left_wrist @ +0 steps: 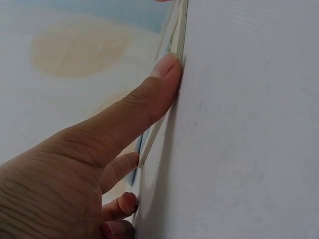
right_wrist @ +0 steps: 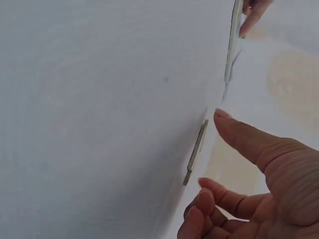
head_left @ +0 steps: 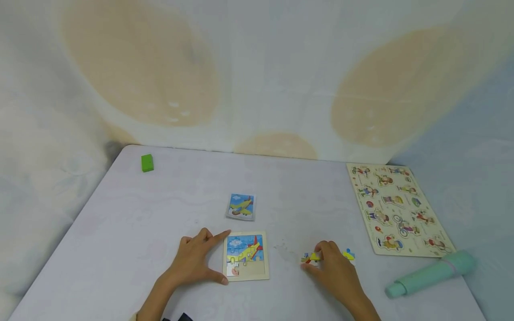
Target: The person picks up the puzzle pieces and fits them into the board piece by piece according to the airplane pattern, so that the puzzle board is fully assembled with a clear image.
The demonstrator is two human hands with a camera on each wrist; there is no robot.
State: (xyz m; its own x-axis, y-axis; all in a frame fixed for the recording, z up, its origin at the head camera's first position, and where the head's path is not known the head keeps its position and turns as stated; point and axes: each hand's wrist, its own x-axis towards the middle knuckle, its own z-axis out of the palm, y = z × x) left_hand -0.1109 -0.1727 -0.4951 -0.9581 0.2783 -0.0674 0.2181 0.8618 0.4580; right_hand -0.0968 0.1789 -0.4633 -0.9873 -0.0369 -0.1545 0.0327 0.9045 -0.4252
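A square wooden jigsaw tray lies in front of me, partly filled with airplane pieces; its lower right shows bare wood. My left hand spans the tray's left side, index finger at the upper corner and thumb at the lower. In the left wrist view the thumb presses along the tray's edge. To the right, my right hand hovers over loose puzzle pieces. The right wrist view shows its thumb and fingers apart, beside pieces flat on the table. Another blue-and-yellow piece lies beyond its knuckles.
Behind the tray lies an airplane picture card. A wooden board with figures rests at the right, near a pale green cylindrical object. A green block sits at the far left. Patterned cloth hangs behind the table.
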